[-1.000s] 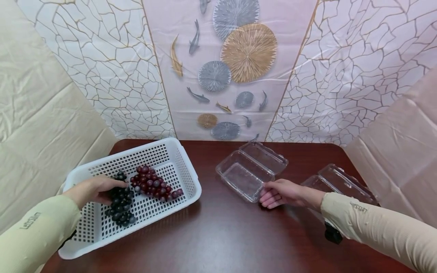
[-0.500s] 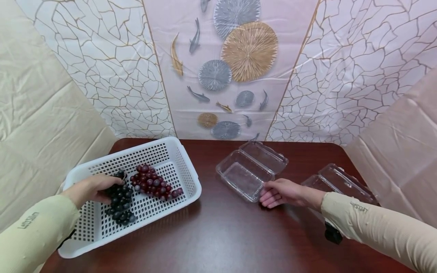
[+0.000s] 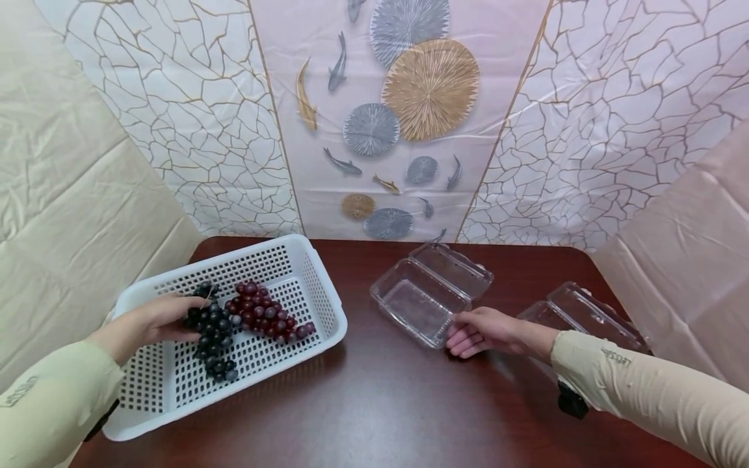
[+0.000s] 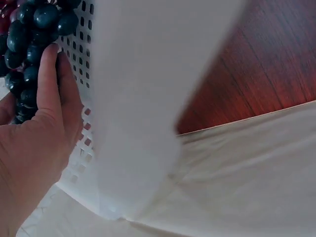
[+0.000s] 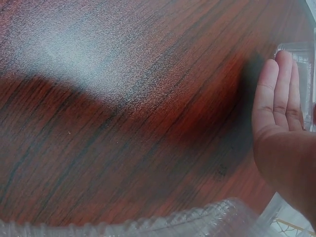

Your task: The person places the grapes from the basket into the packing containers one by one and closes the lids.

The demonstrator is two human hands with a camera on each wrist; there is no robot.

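In the head view my left hand (image 3: 166, 317) grips a bunch of black grapes (image 3: 215, 335) inside the white perforated basket (image 3: 336, 318). The left wrist view shows its thumb and fingers on either side of the dark grapes (image 4: 44, 17). A bunch of red grapes (image 3: 266, 313) lies in the basket just right of the black ones. My right hand (image 3: 476, 331) holds the near right corner of a clear plastic clamshell container (image 3: 409, 302), whose lid is folded back. Three fingers (image 5: 280, 98) lie straight along its outer side in the right wrist view.
A second clear clamshell container (image 3: 585, 309), lid raised, stands farther right, partly behind my right forearm. Everything is on a dark red-brown table (image 3: 363, 403). Beige cloth (image 3: 76, 214) hangs at the left, and a patterned cloth (image 3: 374, 130) covers the back.
My left hand has shifted the black grapes slightly right, close against the red bunch, and its grip has changed a little. My right hand and the containers have stayed put.
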